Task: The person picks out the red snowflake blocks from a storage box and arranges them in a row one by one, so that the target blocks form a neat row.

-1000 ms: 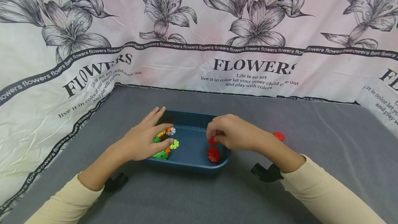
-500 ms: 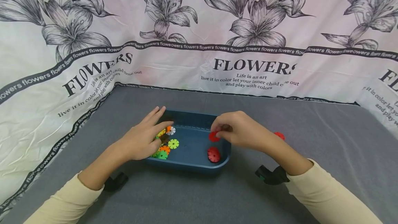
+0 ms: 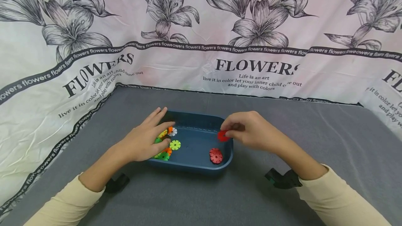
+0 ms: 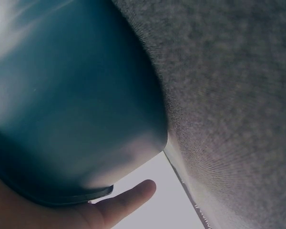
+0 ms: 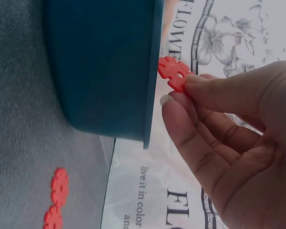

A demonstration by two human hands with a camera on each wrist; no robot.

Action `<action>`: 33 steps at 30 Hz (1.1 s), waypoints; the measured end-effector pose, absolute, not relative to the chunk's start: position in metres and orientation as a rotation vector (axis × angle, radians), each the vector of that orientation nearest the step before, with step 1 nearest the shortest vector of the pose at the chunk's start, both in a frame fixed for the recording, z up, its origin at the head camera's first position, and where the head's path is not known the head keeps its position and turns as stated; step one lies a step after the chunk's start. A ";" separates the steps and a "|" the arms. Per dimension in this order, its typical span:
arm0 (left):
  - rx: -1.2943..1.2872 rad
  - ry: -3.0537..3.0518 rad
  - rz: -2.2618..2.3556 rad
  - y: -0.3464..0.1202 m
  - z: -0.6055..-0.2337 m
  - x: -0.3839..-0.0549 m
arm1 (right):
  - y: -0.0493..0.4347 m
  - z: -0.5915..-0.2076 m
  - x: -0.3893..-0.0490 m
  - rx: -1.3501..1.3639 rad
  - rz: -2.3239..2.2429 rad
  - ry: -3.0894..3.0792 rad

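A dark blue plastic tub [image 3: 188,166] stands on the grey cloth. My left hand [image 3: 142,141] lies over its left end with fingers spread; the left wrist view shows the tub's outer wall [image 4: 86,95] and one finger stretched past the rim. Beneath that hand are several notched snowflake discs, among them a yellow-green disc [image 3: 175,145] and a white disc [image 3: 172,132]; some are partly covered. At the right end, my right hand [image 3: 251,130] pinches a red snowflake disc [image 5: 174,73] between thumb and fingertips, at rim height. Below it, overlapping red discs [image 3: 216,156] rest in the tub.
Two more red discs, a nearer disc [image 5: 59,186] and another disc [image 5: 53,218], lie on the cloth outside the tub, hidden in the head view. A flower-printed sheet [image 3: 251,69] hangs behind the grey surface [image 3: 201,198].
My right hand has moved right toward the tub's right rim, carrying the pinched red disc away from the red discs below. The left thumb has shifted slightly; otherwise the left hand stays in place.
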State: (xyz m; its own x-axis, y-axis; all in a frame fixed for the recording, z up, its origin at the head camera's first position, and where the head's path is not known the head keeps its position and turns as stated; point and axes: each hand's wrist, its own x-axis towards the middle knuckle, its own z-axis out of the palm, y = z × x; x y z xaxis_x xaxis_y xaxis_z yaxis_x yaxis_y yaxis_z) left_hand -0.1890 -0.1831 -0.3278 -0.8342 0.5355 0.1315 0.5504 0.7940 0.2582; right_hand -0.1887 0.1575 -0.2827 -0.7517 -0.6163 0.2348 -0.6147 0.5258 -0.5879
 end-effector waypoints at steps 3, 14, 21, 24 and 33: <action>-0.888 -2.923 -0.438 -0.182 -0.328 -0.189 | 0.165 -0.283 -0.188 -1.084 -1.081 2.734; -0.890 -2.924 -0.454 -0.182 -0.327 -0.189 | 0.191 -0.284 -0.185 -0.914 -1.156 2.750; -0.883 -2.924 -0.463 -0.182 -0.326 -0.188 | 0.212 -0.286 -0.184 -0.827 -1.135 2.808; -0.884 -2.925 -0.465 -0.183 -0.326 -0.188 | 0.220 -0.287 -0.183 -0.794 -1.131 2.823; -0.886 -2.929 -0.469 -0.182 -0.325 -0.188 | 0.251 -0.288 -0.180 -0.688 -1.057 2.864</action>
State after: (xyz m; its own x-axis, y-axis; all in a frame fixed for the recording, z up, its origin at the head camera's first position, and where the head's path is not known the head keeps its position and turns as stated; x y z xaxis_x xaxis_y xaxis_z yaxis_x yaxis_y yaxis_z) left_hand -0.1876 -0.1818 -0.3252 -0.8354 0.5341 0.1298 0.5479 0.7906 0.2734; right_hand -0.1802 0.2510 -0.2877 -0.9032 -0.4066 0.1373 -0.3983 0.6750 -0.6210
